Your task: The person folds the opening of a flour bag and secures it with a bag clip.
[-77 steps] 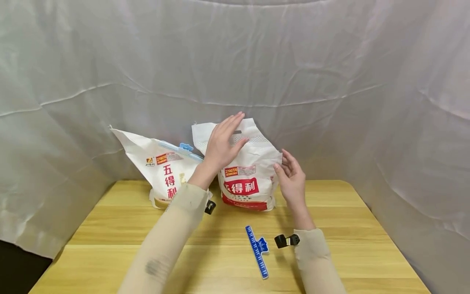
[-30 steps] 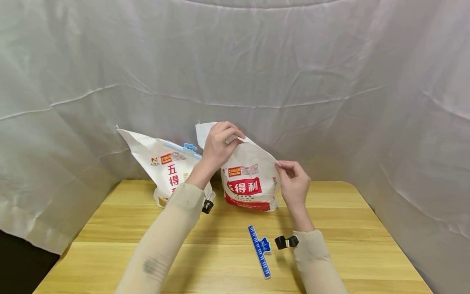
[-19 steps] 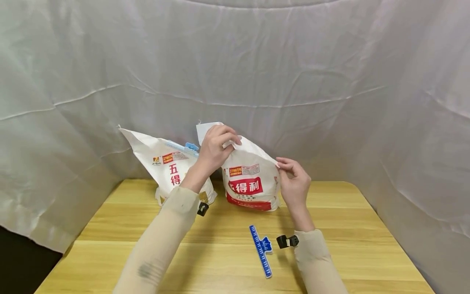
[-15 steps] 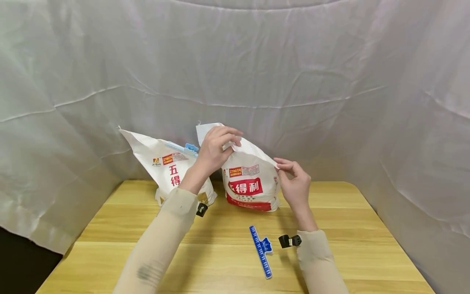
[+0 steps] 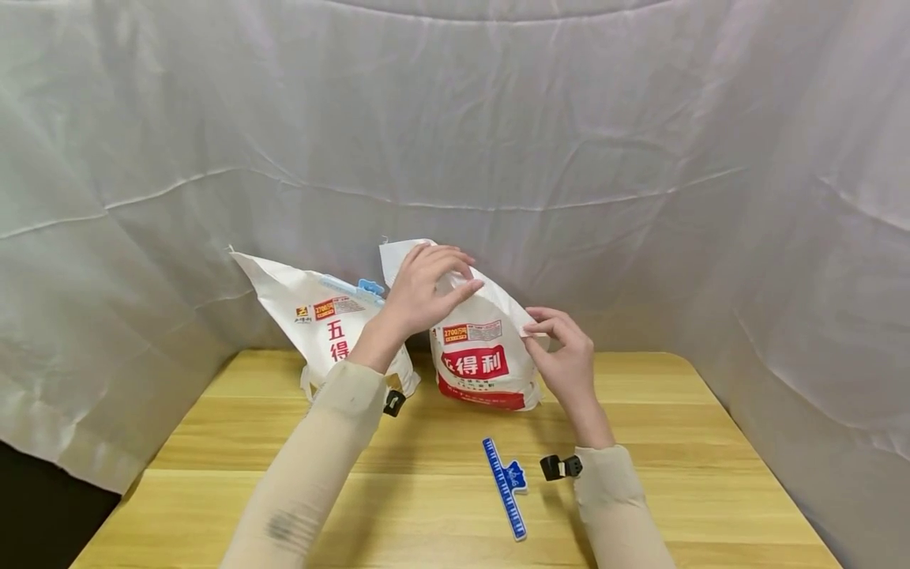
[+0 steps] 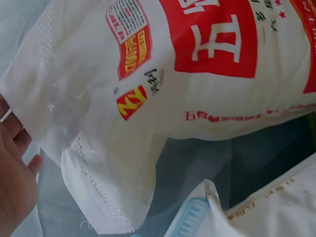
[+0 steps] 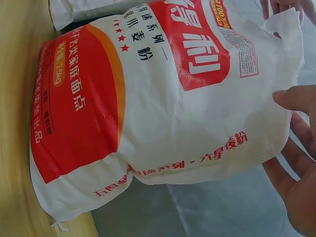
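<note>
A white flour bag [image 5: 478,379] with red printing stands at the back of the table, its top flap folded over. At that folded top is my left hand [image 5: 419,296], its fingers behind the edge and the thumb held out apart, as the left wrist view shows too. My right hand [image 5: 569,356] pinches the bag's upper right corner, thumb [image 7: 291,98] in front and fingers behind. Nearer me on the table lies a dark blue sealing clip [image 5: 506,486] with a piano-key pattern.
A second flour bag [image 5: 284,292] leans at the left, partly behind my left arm, with a light blue clip [image 5: 370,286] across its top. Grey cloth [image 5: 455,118] hangs behind the wooden table [image 5: 640,442].
The bag's top, first upright, has been folded over. My left hand went from spread to gripping the fold, and now its thumb is apart. My right hand has shifted slightly left with the corner.
</note>
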Demonstrator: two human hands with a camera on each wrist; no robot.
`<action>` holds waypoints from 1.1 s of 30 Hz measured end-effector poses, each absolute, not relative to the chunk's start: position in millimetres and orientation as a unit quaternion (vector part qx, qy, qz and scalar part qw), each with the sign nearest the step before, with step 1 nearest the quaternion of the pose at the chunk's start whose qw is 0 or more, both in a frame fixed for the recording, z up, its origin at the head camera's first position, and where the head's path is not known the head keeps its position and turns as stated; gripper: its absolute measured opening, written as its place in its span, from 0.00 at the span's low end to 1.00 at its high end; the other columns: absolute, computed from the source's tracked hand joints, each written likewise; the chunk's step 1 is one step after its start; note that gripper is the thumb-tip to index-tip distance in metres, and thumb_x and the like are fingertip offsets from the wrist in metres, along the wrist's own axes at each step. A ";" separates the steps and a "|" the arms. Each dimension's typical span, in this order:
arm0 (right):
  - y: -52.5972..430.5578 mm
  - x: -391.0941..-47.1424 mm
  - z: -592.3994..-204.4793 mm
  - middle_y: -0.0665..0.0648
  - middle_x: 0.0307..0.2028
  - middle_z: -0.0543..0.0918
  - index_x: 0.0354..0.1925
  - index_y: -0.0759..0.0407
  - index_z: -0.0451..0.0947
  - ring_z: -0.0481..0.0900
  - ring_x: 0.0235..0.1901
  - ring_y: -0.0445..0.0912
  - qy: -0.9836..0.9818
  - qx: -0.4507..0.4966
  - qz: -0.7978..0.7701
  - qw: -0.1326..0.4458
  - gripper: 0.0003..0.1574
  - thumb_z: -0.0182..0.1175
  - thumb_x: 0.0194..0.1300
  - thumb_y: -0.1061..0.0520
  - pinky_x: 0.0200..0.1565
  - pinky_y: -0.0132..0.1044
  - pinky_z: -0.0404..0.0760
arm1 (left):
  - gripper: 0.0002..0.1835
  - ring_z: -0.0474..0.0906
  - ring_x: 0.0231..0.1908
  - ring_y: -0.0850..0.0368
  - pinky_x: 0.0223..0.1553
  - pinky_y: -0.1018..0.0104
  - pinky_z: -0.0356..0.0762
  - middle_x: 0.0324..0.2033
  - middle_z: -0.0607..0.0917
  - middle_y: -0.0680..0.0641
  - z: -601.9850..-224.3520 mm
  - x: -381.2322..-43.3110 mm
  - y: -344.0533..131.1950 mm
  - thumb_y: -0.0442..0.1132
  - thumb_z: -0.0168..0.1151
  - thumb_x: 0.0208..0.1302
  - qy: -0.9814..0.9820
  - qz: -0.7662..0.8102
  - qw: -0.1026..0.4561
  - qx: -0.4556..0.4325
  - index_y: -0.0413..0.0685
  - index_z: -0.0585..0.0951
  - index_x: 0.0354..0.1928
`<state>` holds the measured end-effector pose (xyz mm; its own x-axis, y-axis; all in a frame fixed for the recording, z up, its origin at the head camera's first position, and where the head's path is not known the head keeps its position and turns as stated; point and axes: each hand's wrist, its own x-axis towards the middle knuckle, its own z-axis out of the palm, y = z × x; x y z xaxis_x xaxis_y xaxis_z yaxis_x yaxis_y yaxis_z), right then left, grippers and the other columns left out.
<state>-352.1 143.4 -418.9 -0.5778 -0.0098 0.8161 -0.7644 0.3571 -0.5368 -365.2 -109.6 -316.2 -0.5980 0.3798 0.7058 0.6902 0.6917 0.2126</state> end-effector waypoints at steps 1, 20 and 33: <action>143.8 -352.8 -419.5 0.60 0.52 0.88 0.38 0.63 0.87 0.85 0.53 0.54 -0.736 0.264 0.501 0.373 0.11 0.74 0.57 0.73 0.52 0.22 0.80 | 0.14 0.75 0.64 0.54 0.78 0.49 0.52 0.54 0.88 0.53 -315.2 -365.7 -108.2 0.55 0.65 0.71 -0.862 -0.240 0.323 -0.309 0.53 0.86 0.43; 140.2 -350.4 -418.3 0.61 0.54 0.86 0.48 0.65 0.83 0.85 0.53 0.55 -0.757 0.233 0.503 0.344 0.11 0.69 0.69 0.62 0.54 0.54 0.86 | 0.15 0.77 0.63 0.51 0.78 0.49 0.50 0.55 0.87 0.51 -315.0 -370.4 -103.3 0.48 0.66 0.71 -0.889 -0.200 0.295 -0.287 0.54 0.86 0.55; 140.9 -353.7 -422.3 0.65 0.48 0.89 0.52 0.65 0.86 0.88 0.43 0.57 -0.738 0.199 0.553 0.331 0.13 0.66 0.70 0.67 0.44 0.22 0.83 | 0.07 0.80 0.55 0.50 0.77 0.46 0.54 0.45 0.88 0.51 -325.8 -372.4 -102.9 0.39 0.72 0.68 -0.858 -0.217 0.346 -0.313 0.52 0.87 0.46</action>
<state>-353.7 140.9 -422.3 -0.7014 0.0730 0.7090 -0.6597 0.3100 -0.6846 -372.4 -102.9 -325.8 -0.5652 0.3864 0.7289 0.6867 0.7100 0.1561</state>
